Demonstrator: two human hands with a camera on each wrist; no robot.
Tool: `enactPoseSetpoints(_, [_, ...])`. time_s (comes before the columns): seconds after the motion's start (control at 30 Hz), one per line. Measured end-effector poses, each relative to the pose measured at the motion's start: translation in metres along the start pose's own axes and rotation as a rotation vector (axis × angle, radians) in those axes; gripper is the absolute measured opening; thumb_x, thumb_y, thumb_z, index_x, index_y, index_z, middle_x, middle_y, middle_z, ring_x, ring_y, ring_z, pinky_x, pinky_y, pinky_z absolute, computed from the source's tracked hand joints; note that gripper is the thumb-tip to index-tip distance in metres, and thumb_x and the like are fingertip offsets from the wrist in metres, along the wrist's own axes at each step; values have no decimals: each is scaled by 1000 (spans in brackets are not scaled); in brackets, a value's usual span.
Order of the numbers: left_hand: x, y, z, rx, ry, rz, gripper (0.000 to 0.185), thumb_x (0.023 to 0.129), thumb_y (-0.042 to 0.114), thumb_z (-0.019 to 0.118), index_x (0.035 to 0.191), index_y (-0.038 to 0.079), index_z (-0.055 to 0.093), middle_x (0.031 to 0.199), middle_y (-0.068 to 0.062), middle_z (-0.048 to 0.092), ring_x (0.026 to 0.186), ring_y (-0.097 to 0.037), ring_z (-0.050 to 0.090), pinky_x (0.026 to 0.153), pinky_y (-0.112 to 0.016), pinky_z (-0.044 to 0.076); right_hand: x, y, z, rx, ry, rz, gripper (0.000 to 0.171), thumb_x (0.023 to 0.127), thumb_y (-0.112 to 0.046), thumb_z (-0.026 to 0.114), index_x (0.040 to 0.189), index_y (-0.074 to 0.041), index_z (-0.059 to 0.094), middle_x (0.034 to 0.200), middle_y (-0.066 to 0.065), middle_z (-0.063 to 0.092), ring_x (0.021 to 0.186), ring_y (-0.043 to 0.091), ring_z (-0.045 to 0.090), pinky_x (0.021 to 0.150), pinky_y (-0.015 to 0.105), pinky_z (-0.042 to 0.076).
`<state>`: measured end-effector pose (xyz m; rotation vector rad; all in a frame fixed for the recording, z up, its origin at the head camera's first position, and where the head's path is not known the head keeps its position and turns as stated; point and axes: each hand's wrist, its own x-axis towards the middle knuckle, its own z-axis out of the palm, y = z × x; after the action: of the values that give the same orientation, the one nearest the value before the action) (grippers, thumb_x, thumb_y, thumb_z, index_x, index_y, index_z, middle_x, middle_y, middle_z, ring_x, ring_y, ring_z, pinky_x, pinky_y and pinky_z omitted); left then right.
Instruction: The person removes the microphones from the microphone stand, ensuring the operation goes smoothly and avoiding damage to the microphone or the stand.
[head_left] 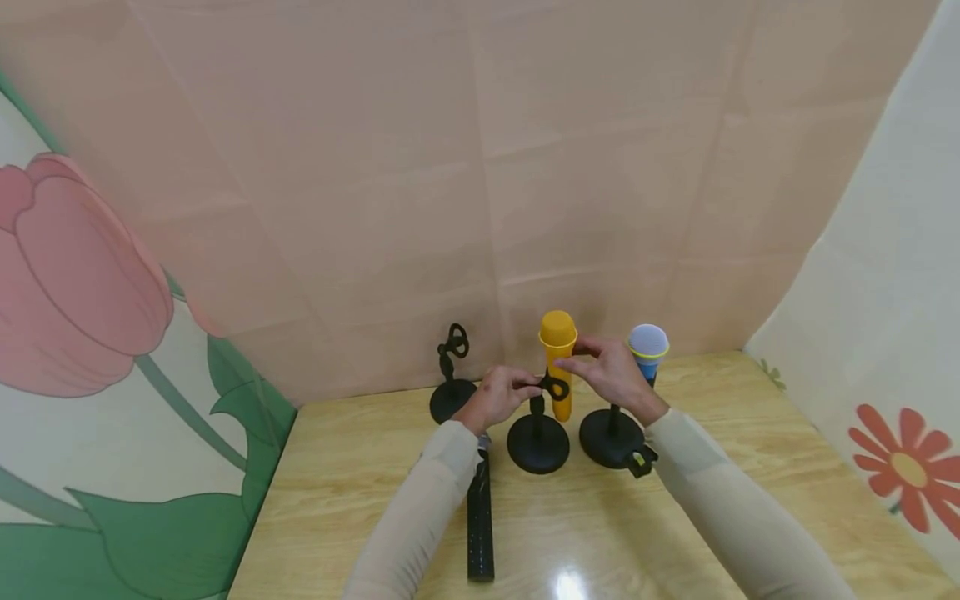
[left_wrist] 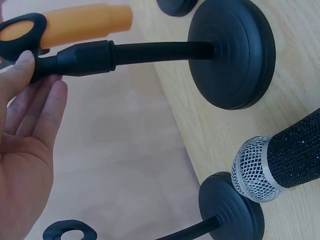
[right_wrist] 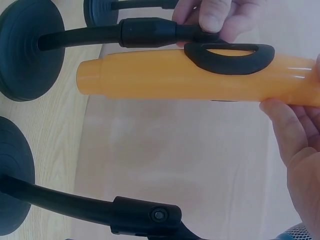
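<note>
A yellow microphone [head_left: 557,329] stands upright in the ring [right_wrist: 230,64] of the middle black microphone stand [head_left: 538,444]. Thumb and fingers of my right hand [head_left: 615,375] grip the microphone's upper body, below its head. My left hand [head_left: 498,396] pinches the stand at the joint just under the ring. In the right wrist view the ring curves across the yellow body, whose narrow lower end [right_wrist: 90,77] sticks out past it. A black glittery microphone with a silver mesh head [left_wrist: 255,167] lies on the table beneath my left forearm.
Back left, a stand [head_left: 453,400] has its ring bare. To the right, another stand [head_left: 609,437] bears a blue microphone with a pale head [head_left: 648,342], partly behind my right hand. A pink sheet [head_left: 375,208] hangs behind the wooden table [head_left: 352,492].
</note>
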<state>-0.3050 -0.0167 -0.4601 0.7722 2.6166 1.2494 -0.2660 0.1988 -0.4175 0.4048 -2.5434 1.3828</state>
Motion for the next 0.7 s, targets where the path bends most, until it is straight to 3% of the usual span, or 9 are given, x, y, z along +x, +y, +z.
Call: enactPoseSetpoints(0.7, [0, 1, -1, 5, 11, 1, 17, 93, 20, 72, 106, 12, 79, 100, 4, 74, 85, -5, 64, 77, -23, 56, 1, -4, -1, 7, 1, 34, 42, 92, -35, 74, 116, -1, 71, 113, 16, 72, 114, 38, 62, 100, 62, 43])
